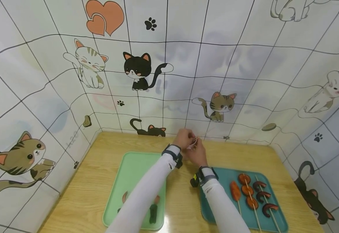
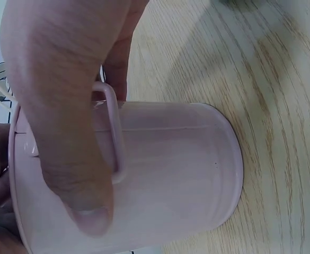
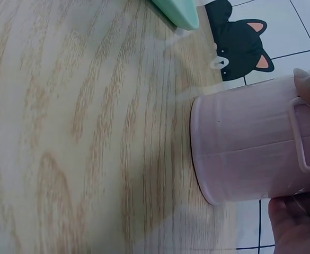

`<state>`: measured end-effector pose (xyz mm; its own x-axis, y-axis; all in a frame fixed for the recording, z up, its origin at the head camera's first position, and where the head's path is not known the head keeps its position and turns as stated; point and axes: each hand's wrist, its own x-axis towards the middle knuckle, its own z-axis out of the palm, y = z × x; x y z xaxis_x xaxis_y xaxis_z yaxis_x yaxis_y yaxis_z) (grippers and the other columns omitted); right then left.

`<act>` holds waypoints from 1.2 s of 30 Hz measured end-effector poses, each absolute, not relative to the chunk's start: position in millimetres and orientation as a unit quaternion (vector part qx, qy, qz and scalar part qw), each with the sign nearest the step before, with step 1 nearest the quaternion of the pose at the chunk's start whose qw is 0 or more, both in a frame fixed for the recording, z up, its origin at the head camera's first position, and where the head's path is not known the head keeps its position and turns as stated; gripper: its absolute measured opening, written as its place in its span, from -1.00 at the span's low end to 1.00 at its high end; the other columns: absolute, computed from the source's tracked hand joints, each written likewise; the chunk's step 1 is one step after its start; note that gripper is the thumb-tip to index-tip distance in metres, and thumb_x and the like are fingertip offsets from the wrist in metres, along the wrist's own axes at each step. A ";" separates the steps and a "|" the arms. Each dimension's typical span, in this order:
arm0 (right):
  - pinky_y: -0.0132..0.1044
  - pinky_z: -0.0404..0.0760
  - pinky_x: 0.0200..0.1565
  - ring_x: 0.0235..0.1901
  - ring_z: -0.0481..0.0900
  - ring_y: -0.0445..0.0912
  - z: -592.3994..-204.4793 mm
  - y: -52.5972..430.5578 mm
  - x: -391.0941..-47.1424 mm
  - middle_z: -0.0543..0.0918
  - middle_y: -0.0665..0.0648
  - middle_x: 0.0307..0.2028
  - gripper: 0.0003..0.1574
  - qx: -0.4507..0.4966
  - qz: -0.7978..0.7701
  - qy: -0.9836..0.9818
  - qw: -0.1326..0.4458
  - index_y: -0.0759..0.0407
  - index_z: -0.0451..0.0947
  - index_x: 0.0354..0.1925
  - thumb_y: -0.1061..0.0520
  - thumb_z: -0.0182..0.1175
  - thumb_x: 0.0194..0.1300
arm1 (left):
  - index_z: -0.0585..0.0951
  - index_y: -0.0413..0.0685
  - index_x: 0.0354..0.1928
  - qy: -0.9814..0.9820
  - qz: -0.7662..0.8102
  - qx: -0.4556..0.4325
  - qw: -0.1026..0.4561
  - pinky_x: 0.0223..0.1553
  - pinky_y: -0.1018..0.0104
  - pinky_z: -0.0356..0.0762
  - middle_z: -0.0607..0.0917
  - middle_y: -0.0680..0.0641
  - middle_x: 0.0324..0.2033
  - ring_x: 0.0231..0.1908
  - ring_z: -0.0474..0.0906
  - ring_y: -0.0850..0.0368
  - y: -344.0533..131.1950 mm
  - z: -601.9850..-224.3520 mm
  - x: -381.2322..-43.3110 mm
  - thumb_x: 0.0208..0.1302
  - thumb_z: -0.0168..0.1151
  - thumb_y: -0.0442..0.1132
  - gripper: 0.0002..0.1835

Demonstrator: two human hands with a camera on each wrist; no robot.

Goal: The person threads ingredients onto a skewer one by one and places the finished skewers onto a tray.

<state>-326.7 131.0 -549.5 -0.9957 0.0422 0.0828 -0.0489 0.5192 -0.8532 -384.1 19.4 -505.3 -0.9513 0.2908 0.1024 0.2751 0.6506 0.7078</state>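
A small pink bucket (image 2: 176,174) with a loop on its side stands upright on the table by the wall. Most of it is hidden behind the hands in the head view. My left hand (image 1: 183,138) grips it near the rim, the thumb (image 2: 86,185) pressed flat against the outer side over the loop. From the other side my right hand (image 1: 197,153) holds the upper part. In the right wrist view only some fingertips of a hand (image 3: 298,222) show at the bucket's edge. What lies inside the bucket cannot be seen.
A light green tray (image 1: 141,158) at left bears several food-like pieces, partly covered by the left arm. On the teal tray (image 1: 220,176) at right lie a sausage-like skewer (image 1: 235,191), one of round slices (image 1: 247,190) and one of curled dark pieces (image 1: 263,195). A cat-print wall covering (image 1: 178,106) rises behind.
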 end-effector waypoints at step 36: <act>0.22 0.36 0.45 0.49 0.31 0.22 -542.2 140.8 -320.5 0.35 0.33 0.47 0.29 0.021 0.518 -0.855 0.017 0.20 0.07 0.52 -0.29 0.51 0.11 | 0.58 -0.49 0.02 0.622 0.774 0.037 -0.114 -0.04 0.19 0.78 0.72 -0.21 -0.19 -0.17 0.77 -0.06 -57.3 -460.5 -352.2 0.36 0.32 -0.41 -0.71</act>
<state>-320.5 140.8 -542.2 -0.9985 -0.0180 0.0512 -0.0537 0.4619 -0.8853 -352.2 -57.3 -460.5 -0.9713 -0.1304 0.1988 0.2221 -0.1998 0.9543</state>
